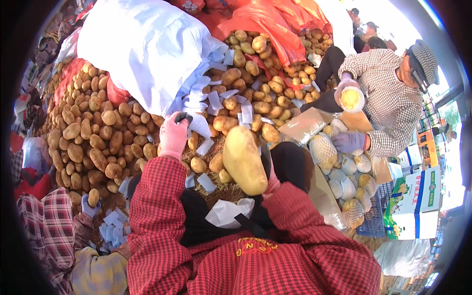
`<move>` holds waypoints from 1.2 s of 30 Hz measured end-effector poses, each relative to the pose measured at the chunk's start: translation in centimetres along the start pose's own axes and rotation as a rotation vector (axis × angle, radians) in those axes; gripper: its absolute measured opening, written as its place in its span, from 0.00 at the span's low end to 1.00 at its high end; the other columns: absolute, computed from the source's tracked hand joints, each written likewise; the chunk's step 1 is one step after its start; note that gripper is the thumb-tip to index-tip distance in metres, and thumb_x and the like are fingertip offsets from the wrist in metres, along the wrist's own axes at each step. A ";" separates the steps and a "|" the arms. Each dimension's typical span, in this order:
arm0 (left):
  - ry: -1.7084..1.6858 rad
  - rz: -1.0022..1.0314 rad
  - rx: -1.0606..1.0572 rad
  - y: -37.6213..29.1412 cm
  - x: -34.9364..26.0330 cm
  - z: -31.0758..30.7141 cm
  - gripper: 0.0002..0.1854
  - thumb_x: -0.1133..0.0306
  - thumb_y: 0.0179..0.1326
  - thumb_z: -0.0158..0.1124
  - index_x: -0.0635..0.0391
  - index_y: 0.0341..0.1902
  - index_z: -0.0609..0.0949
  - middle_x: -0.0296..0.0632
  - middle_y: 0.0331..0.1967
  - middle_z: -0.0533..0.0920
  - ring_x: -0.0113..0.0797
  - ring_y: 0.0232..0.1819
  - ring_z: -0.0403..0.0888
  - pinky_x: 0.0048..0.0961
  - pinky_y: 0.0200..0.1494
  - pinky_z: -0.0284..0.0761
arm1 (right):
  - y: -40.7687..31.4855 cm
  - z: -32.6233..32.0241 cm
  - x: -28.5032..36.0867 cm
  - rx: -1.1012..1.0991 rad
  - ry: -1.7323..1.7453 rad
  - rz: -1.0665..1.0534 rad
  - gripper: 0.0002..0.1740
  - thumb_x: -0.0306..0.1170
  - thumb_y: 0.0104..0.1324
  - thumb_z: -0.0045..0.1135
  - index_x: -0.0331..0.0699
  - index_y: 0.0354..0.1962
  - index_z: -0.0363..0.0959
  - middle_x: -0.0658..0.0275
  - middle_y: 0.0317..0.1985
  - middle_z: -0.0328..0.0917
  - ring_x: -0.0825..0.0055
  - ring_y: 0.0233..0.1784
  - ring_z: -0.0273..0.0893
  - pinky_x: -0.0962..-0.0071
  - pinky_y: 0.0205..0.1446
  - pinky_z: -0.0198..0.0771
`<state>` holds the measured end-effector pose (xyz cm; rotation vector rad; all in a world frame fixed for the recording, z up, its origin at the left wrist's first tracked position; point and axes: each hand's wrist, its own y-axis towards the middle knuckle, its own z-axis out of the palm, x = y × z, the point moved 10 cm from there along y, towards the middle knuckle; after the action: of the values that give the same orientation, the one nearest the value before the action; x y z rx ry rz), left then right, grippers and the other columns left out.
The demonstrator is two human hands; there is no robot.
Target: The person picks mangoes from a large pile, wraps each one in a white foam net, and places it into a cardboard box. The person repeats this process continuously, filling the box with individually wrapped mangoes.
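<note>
My right hand point(272, 177), in a pink and dark glove, is shut on a large potato point(244, 160) held up in front of me. My left hand point(176, 131), gloved in pink with dark fingertips, reaches forward to white foam net sleeves point(199, 124) at the lower edge of a big white plastic bag point(143, 48). Its fingertips are pinched together at a sleeve; whether they grip it is unclear. Beneath lie loose potatoes point(225, 123) and scattered foam sleeves. A crumpled white sheet point(229, 213) rests by my lap.
At the right, a co-worker point(387, 81) holds a sleeved potato over an open cardboard box point(313, 191) of netted potatoes. A blue crate point(370, 217) and printed carton point(413, 204) stand beyond it. A potato heap point(92, 136) fills the left, near another person's gloved hand point(90, 206).
</note>
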<state>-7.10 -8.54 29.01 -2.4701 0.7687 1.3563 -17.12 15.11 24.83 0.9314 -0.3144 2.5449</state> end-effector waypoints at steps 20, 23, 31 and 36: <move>-0.587 -0.042 0.485 -4.5 -1.9 7.6 0.15 0.73 0.66 0.55 0.63 0.54 0.78 0.40 0.41 0.83 0.28 0.38 0.79 0.25 0.44 0.75 | -2.1 0.0 -0.1 0.131 0.472 0.023 0.51 0.65 0.61 0.49 0.42 0.71 0.52 0.53 0.70 0.59 0.53 0.70 0.63 0.50 0.71 0.63; -0.536 -0.117 0.538 -6.9 -2.0 10.0 0.15 0.73 0.65 0.56 0.64 0.54 0.78 0.45 0.39 0.84 0.33 0.39 0.81 0.30 0.44 0.75 | -3.5 1.4 0.2 0.291 0.456 0.012 0.46 0.59 0.65 0.52 0.40 0.71 0.53 0.58 0.70 0.61 0.60 0.71 0.62 0.61 0.73 0.61; 0.529 0.574 0.294 -9.8 -6.3 9.3 0.20 0.56 0.60 0.63 0.55 0.51 0.79 0.44 0.33 0.85 0.46 0.33 0.84 0.40 0.35 0.79 | -3.7 0.3 -1.5 0.232 0.533 0.098 0.51 0.58 0.59 0.60 0.41 0.72 0.53 0.55 0.73 0.56 0.57 0.74 0.58 0.55 0.77 0.52; -0.377 0.258 0.472 -8.5 -5.5 9.7 0.10 0.67 0.68 0.54 0.58 0.47 0.77 0.39 0.36 0.83 0.35 0.35 0.82 0.31 0.40 0.79 | -4.1 2.1 -0.2 0.363 0.716 0.078 0.52 0.54 0.57 0.65 0.41 0.72 0.53 0.55 0.73 0.55 0.57 0.75 0.56 0.55 0.79 0.47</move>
<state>-11.87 4.56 27.82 -1.7387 1.1759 1.4563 -14.00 17.98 26.58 0.0613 0.3377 2.8512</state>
